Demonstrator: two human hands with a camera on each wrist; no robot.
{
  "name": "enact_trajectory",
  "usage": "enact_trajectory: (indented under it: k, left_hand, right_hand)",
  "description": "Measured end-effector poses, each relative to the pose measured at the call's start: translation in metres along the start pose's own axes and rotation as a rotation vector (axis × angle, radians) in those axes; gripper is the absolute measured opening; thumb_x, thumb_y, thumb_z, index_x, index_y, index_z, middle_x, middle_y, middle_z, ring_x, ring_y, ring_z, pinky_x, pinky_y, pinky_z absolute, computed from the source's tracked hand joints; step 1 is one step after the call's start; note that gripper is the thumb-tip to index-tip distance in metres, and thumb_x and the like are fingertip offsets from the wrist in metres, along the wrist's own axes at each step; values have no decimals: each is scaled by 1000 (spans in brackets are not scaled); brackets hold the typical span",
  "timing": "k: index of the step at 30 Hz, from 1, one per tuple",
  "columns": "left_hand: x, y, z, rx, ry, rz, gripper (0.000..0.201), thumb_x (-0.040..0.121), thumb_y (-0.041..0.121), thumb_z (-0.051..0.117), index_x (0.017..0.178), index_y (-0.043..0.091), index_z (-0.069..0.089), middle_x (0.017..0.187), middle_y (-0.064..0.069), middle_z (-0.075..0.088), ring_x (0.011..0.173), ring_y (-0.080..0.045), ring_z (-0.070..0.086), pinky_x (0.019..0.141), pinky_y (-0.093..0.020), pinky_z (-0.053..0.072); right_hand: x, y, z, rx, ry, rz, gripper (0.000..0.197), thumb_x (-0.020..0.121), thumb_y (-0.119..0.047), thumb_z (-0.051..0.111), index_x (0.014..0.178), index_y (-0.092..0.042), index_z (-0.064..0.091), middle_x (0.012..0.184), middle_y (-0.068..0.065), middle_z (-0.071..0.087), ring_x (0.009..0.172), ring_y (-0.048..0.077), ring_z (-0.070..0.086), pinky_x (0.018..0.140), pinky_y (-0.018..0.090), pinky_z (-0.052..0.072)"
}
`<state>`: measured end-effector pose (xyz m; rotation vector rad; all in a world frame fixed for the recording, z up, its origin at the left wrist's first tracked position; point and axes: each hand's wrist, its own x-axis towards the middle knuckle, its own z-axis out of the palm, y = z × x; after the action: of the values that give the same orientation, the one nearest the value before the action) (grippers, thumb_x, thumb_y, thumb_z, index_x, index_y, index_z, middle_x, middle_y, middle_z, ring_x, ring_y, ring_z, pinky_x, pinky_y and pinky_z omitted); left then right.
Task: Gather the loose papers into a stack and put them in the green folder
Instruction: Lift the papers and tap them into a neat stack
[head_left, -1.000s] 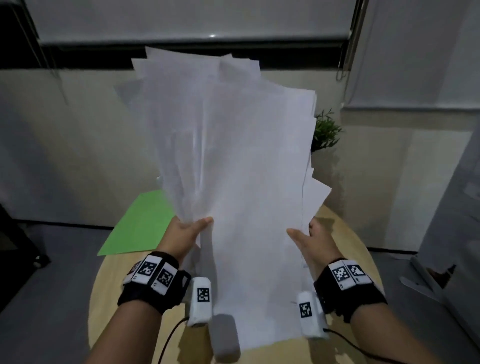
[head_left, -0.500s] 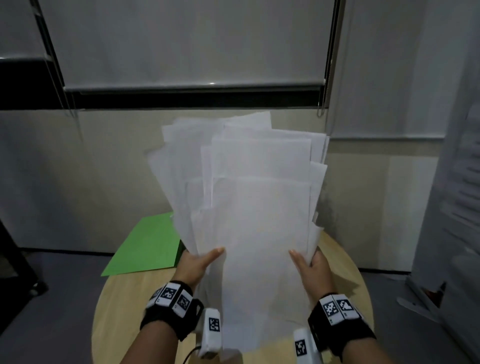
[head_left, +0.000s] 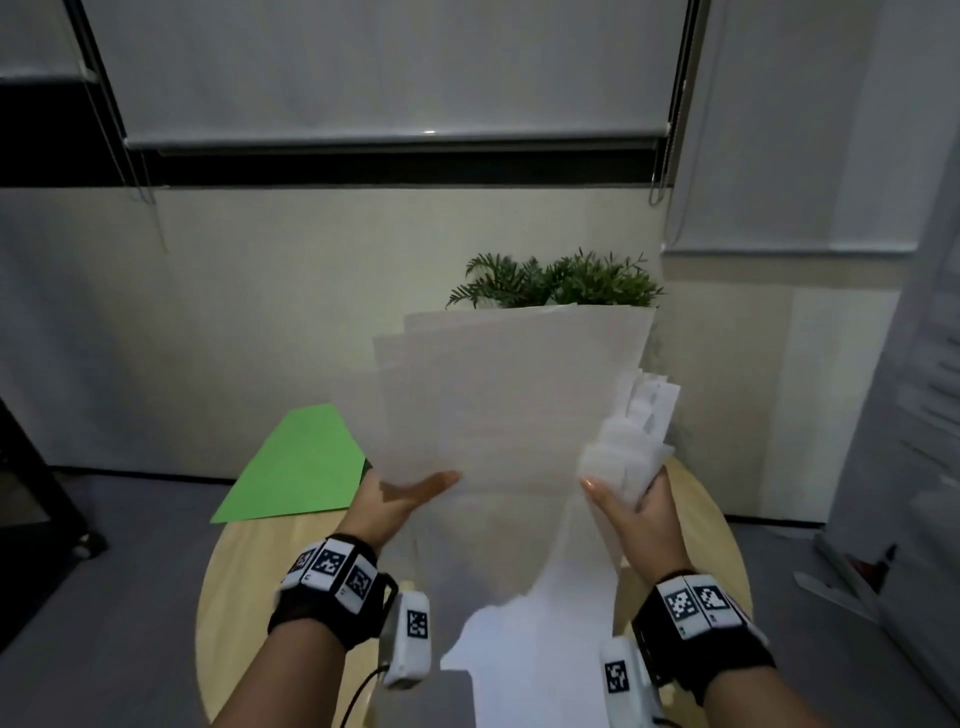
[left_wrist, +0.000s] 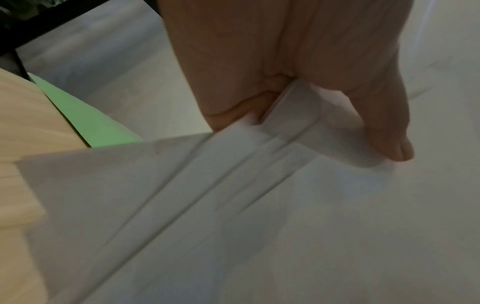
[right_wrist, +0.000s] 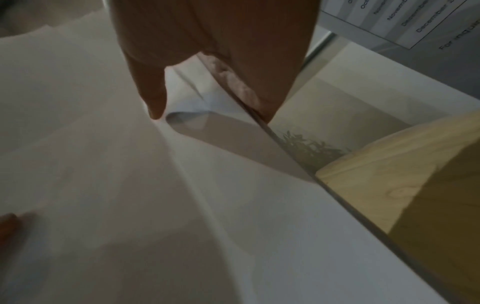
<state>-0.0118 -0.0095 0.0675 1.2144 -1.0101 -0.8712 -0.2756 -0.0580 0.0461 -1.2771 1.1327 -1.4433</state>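
Above the round bench (head_left: 249, 582), both hands grasp the papers (head_left: 514, 415) as one upright, uneven sheaf: left hand (head_left: 395, 501) pinches the left edge, thumb across the front sheet; right hand (head_left: 641, 512) grips the right edge, where several sheets are bunched and curled. Left wrist view shows the thumb (left_wrist: 384, 131) pressing folded sheet edges; right wrist view shows the thumb (right_wrist: 153, 96) on front, fingers behind. Sheet tops are staggered, so not squared yet. Long axis of the papers runs up and away from the person, with the lower ends hanging down between the wrists toward the bench.

Green folder (head_left: 298, 467) lies flat at the far-left bench edge, closed as far as I can tell, partly overhanging. It sits left of and beyond the sheaf, nearer the left hand. Judgement: square the stack first, then carry it left-forward to the folder. A potted plant (head_left: 561, 280) stands behind the papers.
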Motion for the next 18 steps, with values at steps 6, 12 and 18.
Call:
enact_trajectory:
  k: [6, 12, 18]
  left_hand:
    - [3, -10, 17, 5, 30, 9, 34, 71, 3, 80, 101, 15, 67, 97, 1, 73, 85, -5, 71, 88, -29, 56]
    - [10, -6, 12, 4, 156, 78, 25, 71, 4, 80, 88, 18, 67, 89, 5, 71, 70, 4, 68, 79, -24, 55]
    - [16, -11, 0, 6, 185, 15, 17, 73, 10, 80, 85, 15, 69, 88, 2, 72, 86, -20, 68, 92, -44, 54]
  right_hand:
    - [-1, 1, 20, -79, 138, -30, 32, 87, -13, 65, 116, -6, 52, 106, 13, 63, 101, 31, 61, 82, 34, 47]
    - [-4, -3, 30, -75, 167, -65, 41, 87, -16, 66, 124, -5, 53, 107, 8, 63, 99, 25, 61, 82, 30, 49]
    - [-9, 4, 33, -25, 61, -20, 48, 78, -19, 76, 119, -13, 51, 105, -4, 66, 94, 10, 65, 77, 24, 56]
